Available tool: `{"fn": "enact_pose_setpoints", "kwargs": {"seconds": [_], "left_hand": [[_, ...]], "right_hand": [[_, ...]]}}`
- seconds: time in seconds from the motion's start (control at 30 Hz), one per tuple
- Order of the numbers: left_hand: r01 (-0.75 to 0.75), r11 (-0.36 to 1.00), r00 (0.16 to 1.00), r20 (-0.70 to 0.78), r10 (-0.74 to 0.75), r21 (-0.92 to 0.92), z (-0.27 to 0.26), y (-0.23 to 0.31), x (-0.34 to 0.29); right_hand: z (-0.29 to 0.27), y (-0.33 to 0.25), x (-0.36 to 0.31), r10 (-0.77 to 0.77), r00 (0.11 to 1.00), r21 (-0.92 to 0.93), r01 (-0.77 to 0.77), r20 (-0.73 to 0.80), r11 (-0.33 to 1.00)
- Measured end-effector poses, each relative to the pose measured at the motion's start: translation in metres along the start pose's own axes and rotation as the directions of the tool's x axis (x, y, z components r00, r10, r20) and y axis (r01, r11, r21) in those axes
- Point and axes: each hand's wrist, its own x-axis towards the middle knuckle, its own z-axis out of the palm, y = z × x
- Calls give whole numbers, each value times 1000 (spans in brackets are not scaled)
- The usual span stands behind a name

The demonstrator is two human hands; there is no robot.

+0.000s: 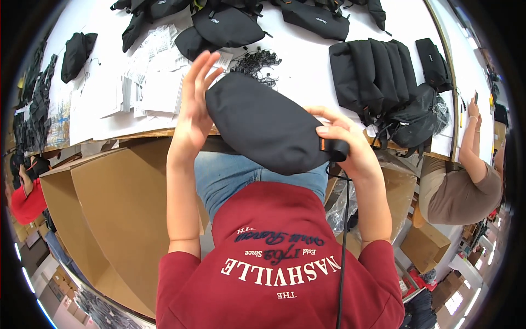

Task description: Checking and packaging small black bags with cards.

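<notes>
A black fabric pouch, rounded like a waist bag (266,120), is held up in front of me over the table's near edge. My right hand (345,137) grips its right end, thumb on top, beside a black webbing loop with a small orange tab (323,145). At the pouch's left end my left hand (193,107) is open, its fingers stretched upward and the palm side against the fabric. Part of that palm is hidden from view. Behind the pouch lies a heap of black cords with small tags (257,60).
White paper cards (159,90) lie in stacks on the white table (304,71). A row of black bags (375,74) stands to the right, with more bags at the back. A large cardboard box (115,214) is at my left. A co-worker (466,189) sits at the right.
</notes>
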Motion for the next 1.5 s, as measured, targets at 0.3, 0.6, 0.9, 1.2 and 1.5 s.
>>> {"fn": "enact_pose_setpoints", "kwargs": {"seconds": [0.3,0.6,0.9,1.2,1.5], "left_hand": [[5,983,997,-71,8,181,3,11,-27],[-62,940,978,-170,125,335,27,5,-40],[-128,965,956,-230,181,229,28,-6,-41],[84,947,982,-187,-26,311,6,-3,-48],[124,552,934,-286,216,824,-41,0,-41]], "right_hand": [[-10,8,1,9,996,-113,1,85,994],[4,9,0,-542,831,-433,537,126,724],[0,-23,-7,-636,689,-784,586,347,207],[-33,-51,-19,-513,849,-807,391,130,443],[-212,-107,-9,-978,29,-979,-20,-205,205]]}}
